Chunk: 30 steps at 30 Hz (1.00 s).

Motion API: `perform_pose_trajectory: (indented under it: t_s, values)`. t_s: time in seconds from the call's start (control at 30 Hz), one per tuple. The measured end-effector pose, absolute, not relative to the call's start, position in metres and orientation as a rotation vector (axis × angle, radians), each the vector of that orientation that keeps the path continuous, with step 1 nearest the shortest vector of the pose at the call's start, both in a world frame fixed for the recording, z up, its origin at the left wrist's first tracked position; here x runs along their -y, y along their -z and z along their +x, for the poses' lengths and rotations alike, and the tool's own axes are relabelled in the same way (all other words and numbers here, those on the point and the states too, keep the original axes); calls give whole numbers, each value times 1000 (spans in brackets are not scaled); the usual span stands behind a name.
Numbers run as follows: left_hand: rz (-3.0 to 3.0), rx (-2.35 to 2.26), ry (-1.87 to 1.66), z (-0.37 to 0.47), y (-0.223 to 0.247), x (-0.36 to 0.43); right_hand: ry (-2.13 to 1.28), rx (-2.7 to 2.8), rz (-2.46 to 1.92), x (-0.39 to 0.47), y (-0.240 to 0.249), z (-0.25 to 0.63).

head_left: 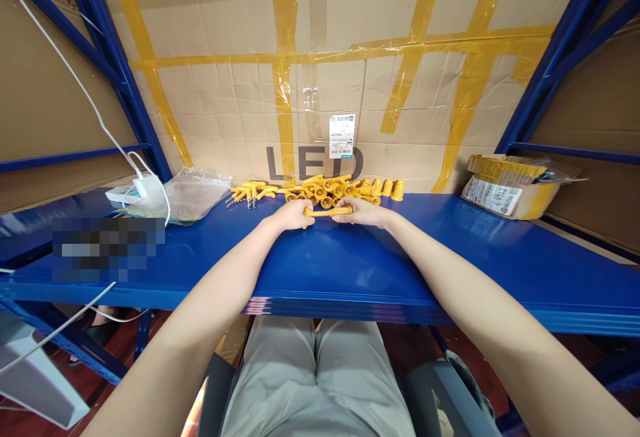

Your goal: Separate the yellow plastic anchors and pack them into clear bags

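Both my hands are closed on opposite ends of one slim yellow plastic piece (327,211), held level just above the blue shelf. My left hand (294,214) grips its narrow, wavy end. My right hand (364,212) pinches its thicker, smooth end. Right behind my hands lies a pile of yellow hollow sleeves (327,190), many with their round mouths facing me. To the left of that pile are several yellow corkscrews (253,190), their metal spirals pointing toward me. A few sleeves (393,188) stand upright at the pile's right end.
Blue metal shelf (320,264) spans the front. Taped cardboard (225,104) walls the back. On the left are clear plastic bags (193,194), a white plug (147,186) with cables and a blurred-out object (107,248). A small open carton (510,187) stands at right.
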<state>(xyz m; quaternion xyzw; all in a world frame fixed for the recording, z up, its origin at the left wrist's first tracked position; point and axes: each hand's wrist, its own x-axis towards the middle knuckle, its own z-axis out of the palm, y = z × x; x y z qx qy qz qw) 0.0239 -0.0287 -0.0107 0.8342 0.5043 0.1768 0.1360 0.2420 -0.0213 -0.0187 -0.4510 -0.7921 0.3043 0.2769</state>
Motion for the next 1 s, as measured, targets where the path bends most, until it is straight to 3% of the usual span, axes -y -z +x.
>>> perform_pose_trajectory:
  t_s: [0.7, 1.0]
  values:
    - [2553, -1594, -463, 27, 7, 32, -1231, 2078, -1076, 32, 10, 242]
    - [2515, -1535, -492, 25, 9, 28, -1098, 2012, -1087, 26, 15, 242]
